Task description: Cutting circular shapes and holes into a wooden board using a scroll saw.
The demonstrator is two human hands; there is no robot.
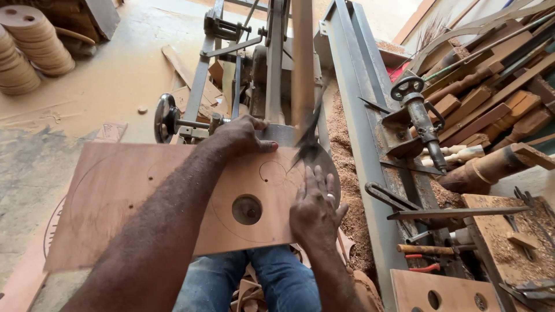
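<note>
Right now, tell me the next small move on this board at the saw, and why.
Probably ease the plywood board on into the blade, turning it slowly along the pencilled circle. The left hand presses the far edge, the right hand lies flat near the blade, and the blade sits at the board's edge by the line. I'd keep the right hand's fingers out of its path.

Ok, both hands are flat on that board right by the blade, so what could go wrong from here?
1. The right hand lies just below the blurred blade; a slip could likely carry the fingers into it.
2. The left hand presses the far edge of the plywood board; most of the board overhangs to the left, so it may tip or twist.
3. Sawdust heaped beside the machine could perhaps let the board skid.
</note>
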